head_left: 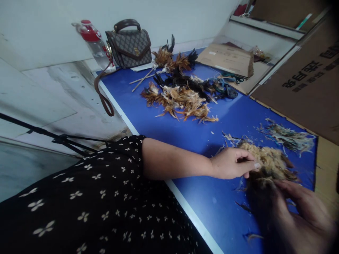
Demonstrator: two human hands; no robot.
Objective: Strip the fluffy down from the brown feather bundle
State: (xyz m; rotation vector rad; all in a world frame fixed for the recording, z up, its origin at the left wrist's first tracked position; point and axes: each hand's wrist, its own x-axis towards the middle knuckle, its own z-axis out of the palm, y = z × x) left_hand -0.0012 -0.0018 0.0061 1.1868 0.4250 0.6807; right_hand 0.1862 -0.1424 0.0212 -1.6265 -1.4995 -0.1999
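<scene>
My left hand reaches across the blue tabletop, thumb and fingers pinched at a pile of fluffy tan feathers. Closer to me, my right hand is in shadow and slightly blurred, its thumb and forefinger closing on the near edge of the same feathers. The exact tufts between the fingertips are too small to tell. Loose dark feather bits lie below the pile. A flat heap of pale and bluish feather strands lies just beyond it.
Bunches of brown feathers and black feathers lie farther back on the blue table. A handbag and a red-capped bottle stand at the far corner. Cardboard borders the right side. A black tripod leg is at left.
</scene>
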